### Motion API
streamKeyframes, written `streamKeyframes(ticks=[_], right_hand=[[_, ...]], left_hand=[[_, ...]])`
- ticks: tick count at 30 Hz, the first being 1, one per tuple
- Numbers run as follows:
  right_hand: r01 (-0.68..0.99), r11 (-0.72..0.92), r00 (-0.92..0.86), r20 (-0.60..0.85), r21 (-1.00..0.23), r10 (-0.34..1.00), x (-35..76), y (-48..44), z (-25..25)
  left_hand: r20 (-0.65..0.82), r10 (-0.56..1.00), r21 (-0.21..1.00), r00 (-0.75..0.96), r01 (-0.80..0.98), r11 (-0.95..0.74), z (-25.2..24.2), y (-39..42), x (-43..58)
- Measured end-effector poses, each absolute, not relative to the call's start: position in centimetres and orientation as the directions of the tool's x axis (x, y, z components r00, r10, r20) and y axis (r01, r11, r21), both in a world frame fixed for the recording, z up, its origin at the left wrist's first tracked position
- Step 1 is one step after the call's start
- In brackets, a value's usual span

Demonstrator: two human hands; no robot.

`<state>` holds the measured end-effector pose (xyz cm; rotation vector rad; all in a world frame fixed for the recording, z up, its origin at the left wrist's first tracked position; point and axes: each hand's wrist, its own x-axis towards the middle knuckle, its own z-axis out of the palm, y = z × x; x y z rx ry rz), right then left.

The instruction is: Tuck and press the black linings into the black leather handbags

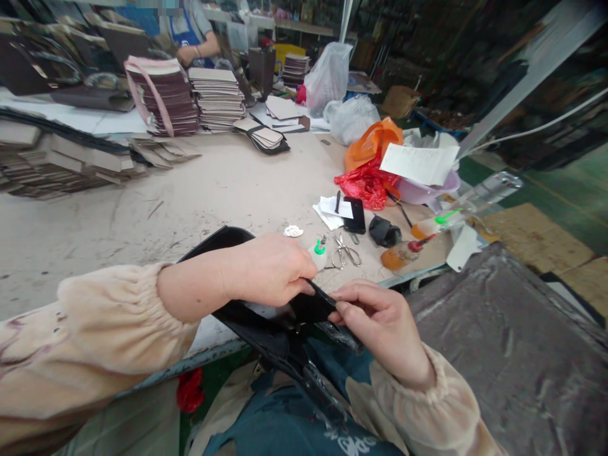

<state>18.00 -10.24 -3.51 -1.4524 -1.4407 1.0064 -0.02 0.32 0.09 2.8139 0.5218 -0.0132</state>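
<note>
A black leather-like bag [266,332] lies across my lap and the table's front edge, its mouth gaping toward me. My left hand [273,269] reaches over it from the left, fingers closed on the far rim. On the right, my right hand [380,320] pinches the same rim between thumb and fingers, a short way from the left. Part of the bag hangs below the table edge, with clear plastic film on it. Just beyond my hands are a small green-capped bottle [319,252] and metal scissors [345,252].
On the table [199,190] lie a phone [354,215], paper slips, an orange-brown bottle [401,254] and a red plastic bag [365,183]. Stacked panels [218,101] stand at the back. A person [197,38] is across the table. A dark covered surface [498,342] is at right.
</note>
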Motion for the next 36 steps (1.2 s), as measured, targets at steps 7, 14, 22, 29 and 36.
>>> streamKeyframes(ticks=[7, 14, 22, 29, 36], right_hand=[[0.219, -0.061, 0.018, -0.058, -0.974, 0.998, 17.94, -10.25, -3.38], [0.288, -0.091, 0.043, -0.082, -0.953, 0.996, 17.6, -9.89, -3.24], [0.206, -0.141, 0.034, -0.137, -0.968, 0.99, 17.83, -10.21, -3.31], [0.258, -0.17, 0.013, -0.172, -0.951, 0.985, 17.59, -9.6, -2.91], [0.089, -0.207, 0.03, -0.205, -0.974, 0.978, 18.04, -10.14, -3.82]], left_hand=[[-0.023, 0.341, 0.276, 0.94, 0.334, -0.901, -0.07, 0.35, -0.07], [-0.042, 0.343, 0.264, 0.938, 0.342, -0.902, -0.06, 0.23, -0.13], [-0.042, 0.35, 0.265, 0.936, 0.348, -0.899, 0.12, 0.21, -0.11], [-0.049, 0.331, 0.273, 0.942, 0.332, -0.903, 0.04, 0.25, -0.09], [-0.05, 0.339, 0.273, 0.939, 0.34, -0.9, -0.01, 0.25, -0.13]])
